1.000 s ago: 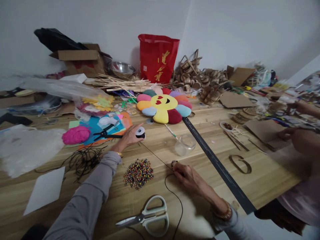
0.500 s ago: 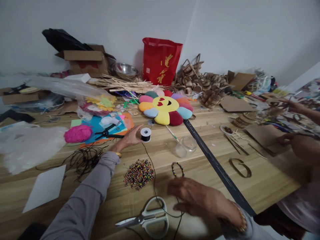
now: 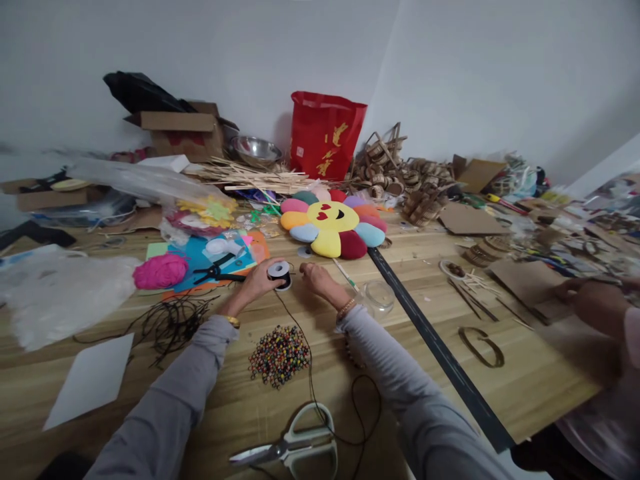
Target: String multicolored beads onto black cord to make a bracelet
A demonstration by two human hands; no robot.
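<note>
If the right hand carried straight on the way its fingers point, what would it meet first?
Most likely the spool held by the left hand, across a small gap from the right hand; depth is unclear from this one view.

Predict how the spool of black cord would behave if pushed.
The spool might roll if tipped, given its round shape. It is probably light, being small beside the left hand. Its trailing cord looks floppy, lying in loose curves.
</note>
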